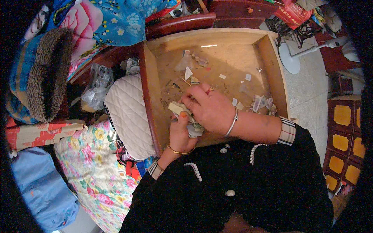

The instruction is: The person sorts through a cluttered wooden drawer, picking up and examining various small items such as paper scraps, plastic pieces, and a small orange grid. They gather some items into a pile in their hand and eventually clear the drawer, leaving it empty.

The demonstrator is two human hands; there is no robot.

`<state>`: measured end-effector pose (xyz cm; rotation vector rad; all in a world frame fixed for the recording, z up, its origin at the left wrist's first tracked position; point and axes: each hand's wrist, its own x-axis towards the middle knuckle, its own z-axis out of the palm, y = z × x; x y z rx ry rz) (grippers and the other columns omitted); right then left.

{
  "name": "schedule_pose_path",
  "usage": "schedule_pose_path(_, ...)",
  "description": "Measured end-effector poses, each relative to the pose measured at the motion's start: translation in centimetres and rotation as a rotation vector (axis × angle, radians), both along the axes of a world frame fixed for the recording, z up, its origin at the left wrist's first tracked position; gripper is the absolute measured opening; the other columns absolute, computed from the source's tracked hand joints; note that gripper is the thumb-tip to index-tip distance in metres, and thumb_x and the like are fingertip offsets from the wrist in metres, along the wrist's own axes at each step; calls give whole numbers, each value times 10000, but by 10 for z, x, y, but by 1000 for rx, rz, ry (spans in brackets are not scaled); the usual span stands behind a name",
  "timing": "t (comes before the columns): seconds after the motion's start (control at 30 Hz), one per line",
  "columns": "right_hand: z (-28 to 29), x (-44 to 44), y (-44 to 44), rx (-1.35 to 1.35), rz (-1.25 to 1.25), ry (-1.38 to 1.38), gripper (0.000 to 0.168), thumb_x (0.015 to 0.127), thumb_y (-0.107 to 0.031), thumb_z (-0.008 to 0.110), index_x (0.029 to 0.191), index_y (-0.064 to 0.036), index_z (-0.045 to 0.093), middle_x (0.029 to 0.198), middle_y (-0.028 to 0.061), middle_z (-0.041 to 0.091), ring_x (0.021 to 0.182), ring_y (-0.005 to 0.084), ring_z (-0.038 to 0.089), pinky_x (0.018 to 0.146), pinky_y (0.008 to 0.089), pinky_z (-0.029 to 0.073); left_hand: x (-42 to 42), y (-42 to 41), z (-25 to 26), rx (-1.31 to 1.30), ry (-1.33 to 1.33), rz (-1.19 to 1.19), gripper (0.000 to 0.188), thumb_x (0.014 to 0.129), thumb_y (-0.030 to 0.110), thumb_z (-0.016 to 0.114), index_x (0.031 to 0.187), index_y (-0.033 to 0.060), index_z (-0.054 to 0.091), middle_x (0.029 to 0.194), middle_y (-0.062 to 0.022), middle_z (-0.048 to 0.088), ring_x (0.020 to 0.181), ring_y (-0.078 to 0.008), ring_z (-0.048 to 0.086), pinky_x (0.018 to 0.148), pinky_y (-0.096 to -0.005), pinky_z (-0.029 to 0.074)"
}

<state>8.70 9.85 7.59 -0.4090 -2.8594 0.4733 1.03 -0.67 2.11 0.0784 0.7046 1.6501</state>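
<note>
A pulled-out wooden drawer (276, 64) lies before me with scraps scattered on its bottom. My left hand (182, 132), a gold-coloured bangle on its wrist, holds a bunch of crumpled paper scraps (195, 130) near the drawer's left front part. Over that bunch is my right hand (208, 109), with a silver-coloured bangle; its fingers are bent at the bunch's upper edge, and whether they grip any of it cannot be told. Beyond the hands lie a white triangular scrap (188, 72), a crumpled wrapper (200, 59) and a thin stick (185, 81). More crumpled bits (259, 103) lie by the right wall.
Left of the drawer are a quilted cream cloth item (128, 113), a clear plastic bag (97, 83) and a floral cloth (93, 174). A fleece-lined plaid item (46, 75) lies farther left. A white round stand base (288, 58) rests on the tiled floor at right.
</note>
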Motion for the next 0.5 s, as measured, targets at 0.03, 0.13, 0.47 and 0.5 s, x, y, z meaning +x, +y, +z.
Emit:
schedule_pose_path(0.03,0,0,0,11,23,37,338,669,-106,506,999,-32,526,1088,134,449,939,257,456,670,308,443,0,1,2,-33,-28,2,460,830,355,431,1197,102,323,1177,-75,416,1067,-228,425,885,-387,363)
schedule_pose_path(0.13,6,1,10,-112,147,91,294,702,-97,505,985,-20,530,1075,138,467,946,246,474,670,304,444,-3,5,7,-115,-64,13,414,823,317,442,1166,104,350,1122,-83,460,1006,-231,473,809,-398,421)
schedule_pose_path(0.47,-83,-34,123,104,135,-23,270,666,-84,553,933,-126,558,853,92,545,790,246,536,679,364,441,-5,8,8,-87,-46,30,330,799,216,461,1094,90,386,1025,-117,515,863,-226,545,628,-367,500)
schedule_pose_path(0.5,-81,-43,114,166,194,-69,266,655,-83,558,917,-132,563,841,90,541,794,244,531,680,368,437,-6,7,7,-86,-38,28,333,798,216,462,1095,87,384,1030,-120,513,863,-227,545,630,-367,500)
